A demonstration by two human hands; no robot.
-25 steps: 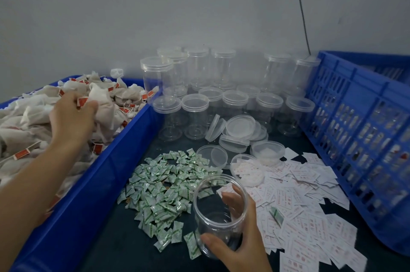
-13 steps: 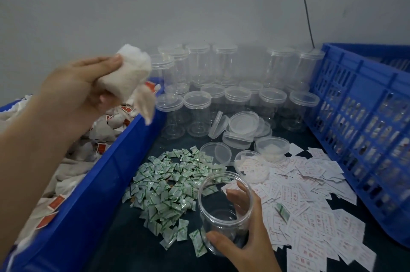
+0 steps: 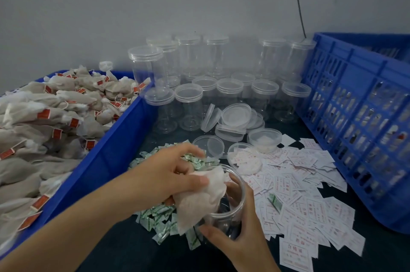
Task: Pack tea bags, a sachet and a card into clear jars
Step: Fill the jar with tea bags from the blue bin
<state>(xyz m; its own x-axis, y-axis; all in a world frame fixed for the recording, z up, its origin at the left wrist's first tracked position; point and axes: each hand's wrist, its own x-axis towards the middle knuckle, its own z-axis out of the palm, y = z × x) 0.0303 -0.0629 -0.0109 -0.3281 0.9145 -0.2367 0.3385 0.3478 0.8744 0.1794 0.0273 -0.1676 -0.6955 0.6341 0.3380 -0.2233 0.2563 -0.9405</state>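
Observation:
My right hand (image 3: 241,240) grips an open clear jar (image 3: 230,212) standing on the dark table near the front. My left hand (image 3: 168,178) holds a bunch of white tea bags (image 3: 199,200) at the jar's mouth; part of the bunch hangs over the rim on the left side. Under my left hand lies a heap of small green-and-white sachets (image 3: 155,218). White printed cards (image 3: 299,200) are spread to the right of the jar. A blue bin (image 3: 115,145) on the left is heaped with more tea bags (image 3: 51,116) bearing red tags.
Several lidded clear jars (image 3: 188,107) stand at the back against the wall, with loose lids (image 3: 235,116) in front of them. A blue slatted crate (image 3: 355,121) closes off the right side. A black cable (image 3: 298,1) runs down the wall.
My left hand has come down from above the bin with the tea bags and now holds them at the jar's mouth. My right hand keeps its grip on the jar.

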